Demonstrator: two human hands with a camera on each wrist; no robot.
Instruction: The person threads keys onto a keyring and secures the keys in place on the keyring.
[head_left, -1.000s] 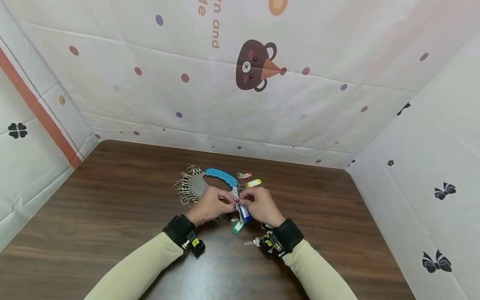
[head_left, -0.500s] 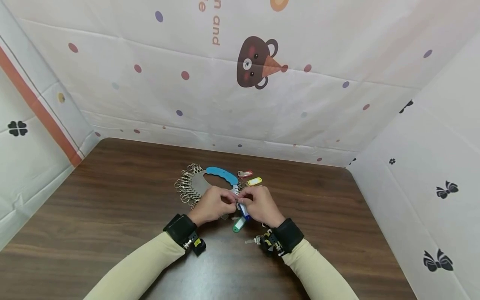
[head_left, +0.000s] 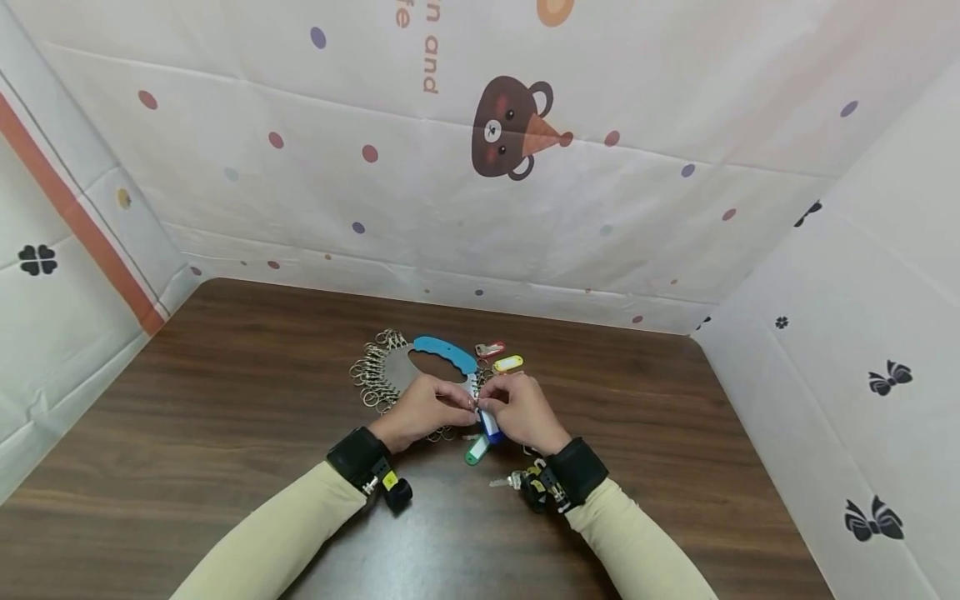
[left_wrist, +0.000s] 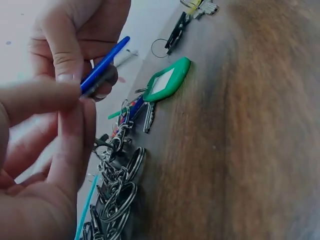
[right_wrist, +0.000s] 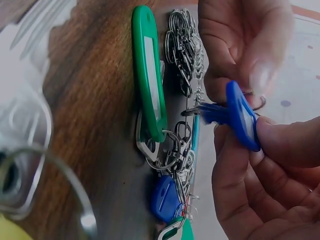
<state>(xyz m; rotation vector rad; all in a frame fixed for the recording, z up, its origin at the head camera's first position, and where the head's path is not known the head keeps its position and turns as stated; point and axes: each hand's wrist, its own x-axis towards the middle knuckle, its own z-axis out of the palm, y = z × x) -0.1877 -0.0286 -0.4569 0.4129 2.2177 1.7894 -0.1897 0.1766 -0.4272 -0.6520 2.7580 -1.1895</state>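
Both hands meet over the right end of a grey key-holder plate [head_left: 397, 367] with a blue handle [head_left: 446, 351]. My right hand [head_left: 527, 412] pinches a blue key tag [right_wrist: 242, 119] between thumb and fingers. Just left of it, my left hand [head_left: 424, 410] pinches with thumb and fingertips at a thin metal ring [right_wrist: 261, 103] on the tag, mostly hidden by the fingers. A blue-headed key [right_wrist: 214, 113] hangs beside the tag, blurred. Below the hands lies a green key tag [left_wrist: 169, 81] with a key.
Several snap hooks with split rings [head_left: 369, 372] fan out along the plate's left edge. A red tag [head_left: 491, 350] and a yellow tag [head_left: 508, 363] lie behind the right hand. A loose key [head_left: 505, 482] lies by the right wrist on the wooden table [head_left: 247, 400].
The hands stay together in nearly the same place. The blue tag shifts and turns slightly between the fingers, and the fingertips make small movements at the ring.
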